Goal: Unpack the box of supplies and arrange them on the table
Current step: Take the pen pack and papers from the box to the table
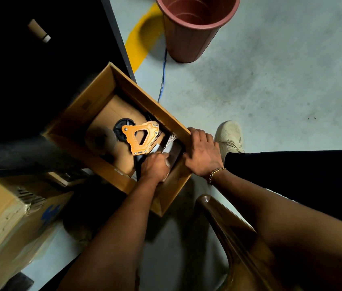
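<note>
An open cardboard box (pixel 94 97) stands on the floor beside a dark table (pixel 40 80). Inside it lie an orange tape dispenser (pixel 140 137), a roll of brown tape (pixel 100 139) and a pale bundle of paper-like items (pixel 169 143) in the near right corner. My left hand (pixel 155 166) reaches into the box and closes around something at that corner; what exactly it grips is hidden under the fingers. My right hand (pixel 202 153) rests on the box's right rim, fingers curled over the edge.
A reddish-brown bin (pixel 191 28) stands on the grey floor beyond the box, with a blue cable (pixel 162 76) trailing beside it. A larger cardboard carton (pixel 4 219) sits at lower left. A wooden chair arm (pixel 228 232) and my shoe (pixel 229 137) are at right.
</note>
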The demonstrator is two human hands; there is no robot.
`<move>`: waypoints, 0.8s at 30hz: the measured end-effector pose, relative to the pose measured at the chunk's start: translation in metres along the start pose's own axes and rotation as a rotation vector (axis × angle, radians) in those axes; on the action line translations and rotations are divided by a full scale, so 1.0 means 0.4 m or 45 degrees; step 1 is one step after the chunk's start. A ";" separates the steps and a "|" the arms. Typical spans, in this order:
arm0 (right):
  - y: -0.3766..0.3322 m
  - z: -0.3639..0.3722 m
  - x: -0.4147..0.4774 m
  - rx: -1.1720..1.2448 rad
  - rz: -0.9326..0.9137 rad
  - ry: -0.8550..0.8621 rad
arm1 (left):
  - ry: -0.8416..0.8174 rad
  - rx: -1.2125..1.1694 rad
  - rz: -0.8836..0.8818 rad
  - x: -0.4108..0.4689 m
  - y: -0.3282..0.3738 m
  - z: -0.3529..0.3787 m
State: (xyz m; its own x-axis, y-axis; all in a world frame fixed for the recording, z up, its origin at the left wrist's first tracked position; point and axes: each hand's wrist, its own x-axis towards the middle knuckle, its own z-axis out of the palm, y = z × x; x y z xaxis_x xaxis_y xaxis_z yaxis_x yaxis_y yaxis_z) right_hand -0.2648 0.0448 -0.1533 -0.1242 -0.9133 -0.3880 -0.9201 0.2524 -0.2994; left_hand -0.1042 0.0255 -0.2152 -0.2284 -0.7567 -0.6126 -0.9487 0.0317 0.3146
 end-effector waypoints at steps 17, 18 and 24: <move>-0.234 -0.285 -0.273 1.069 -0.008 -0.118 | 0.306 -1.069 -0.129 -0.441 0.036 -0.454; -0.253 -0.305 -0.294 1.155 -0.042 -0.137 | 0.356 -1.103 -0.094 -0.476 0.043 -0.476; -0.415 -0.530 -0.499 1.710 -0.293 -0.146 | 0.670 -1.255 0.124 -0.801 0.117 -0.643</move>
State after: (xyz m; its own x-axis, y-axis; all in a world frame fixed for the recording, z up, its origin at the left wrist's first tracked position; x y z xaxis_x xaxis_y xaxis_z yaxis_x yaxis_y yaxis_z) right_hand -0.1659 0.1175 0.1586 0.0726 -0.9616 -0.2645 0.1578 0.2730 -0.9490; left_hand -0.0194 0.1013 0.1823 0.0501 -0.9682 -0.2451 -0.2910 -0.2489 0.9238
